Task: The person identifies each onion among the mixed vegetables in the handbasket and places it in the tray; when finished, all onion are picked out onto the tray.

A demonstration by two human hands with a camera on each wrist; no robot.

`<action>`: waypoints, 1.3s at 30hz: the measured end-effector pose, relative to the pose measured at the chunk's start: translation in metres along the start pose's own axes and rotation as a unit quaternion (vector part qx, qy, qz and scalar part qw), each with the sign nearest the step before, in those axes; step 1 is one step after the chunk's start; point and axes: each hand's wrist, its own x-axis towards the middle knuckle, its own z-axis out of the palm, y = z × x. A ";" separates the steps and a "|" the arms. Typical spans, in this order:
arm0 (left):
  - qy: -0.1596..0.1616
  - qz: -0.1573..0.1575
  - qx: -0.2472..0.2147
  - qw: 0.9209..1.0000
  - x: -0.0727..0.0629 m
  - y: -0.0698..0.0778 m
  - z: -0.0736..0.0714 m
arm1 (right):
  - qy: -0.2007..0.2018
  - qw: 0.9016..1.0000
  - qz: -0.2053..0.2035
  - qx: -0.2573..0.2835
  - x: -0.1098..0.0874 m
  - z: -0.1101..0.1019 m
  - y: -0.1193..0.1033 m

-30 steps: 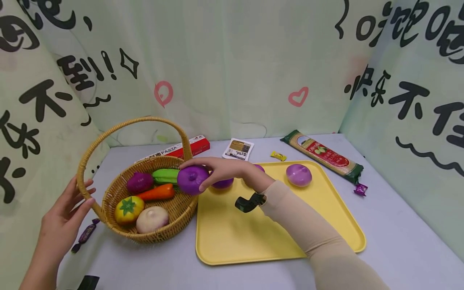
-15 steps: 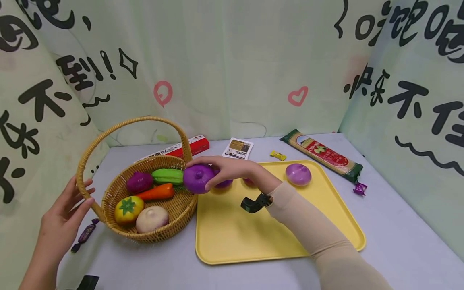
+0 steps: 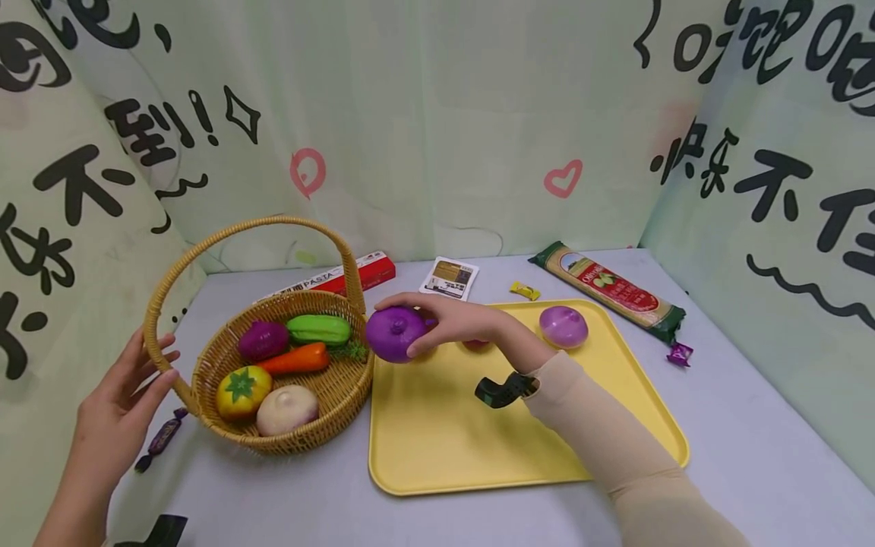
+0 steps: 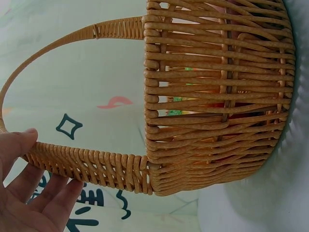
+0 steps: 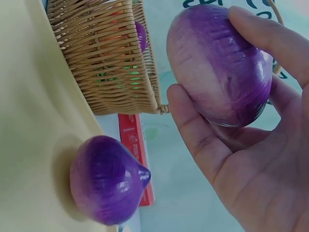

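In the head view, my right hand grips a purple toy onion above the tray's left edge, just right of the wicker basket. The right wrist view shows the thumb and fingers round this onion, its underside pale. My left hand holds the basket's handle low on its left side, thumb on one face and fingers on the other. Inside the basket lie a purple onion, a green zucchini, a carrot, a yellow tomato and a whitish turnip-like vegetable.
A yellow tray bears a purple onion and others partly hidden by the right hand, one an onion with a pointed top. Behind are a red pasta box, a card and a noodle packet. Wrapped candies lie around.
My right hand has carried the purple onion rightward, from over the basket's right side to the tray's left edge, uncovering the zucchini's end and the carrot's green top. The left hand stays on the handle.
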 end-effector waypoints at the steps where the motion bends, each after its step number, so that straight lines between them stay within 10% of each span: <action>1: 0.000 -0.001 0.000 1.000 0.000 0.000 0.000 | 0.006 1.000 -0.003 0.003 -0.002 0.000 0.000; 19: -0.006 0.021 -0.018 1.000 0.000 0.000 -0.002 | 0.036 0.999 0.023 -0.004 -0.030 0.008 0.016; 39: -0.006 0.026 -0.020 0.999 -0.001 0.001 -0.002 | -0.039 0.997 0.058 -0.026 -0.042 0.041 0.044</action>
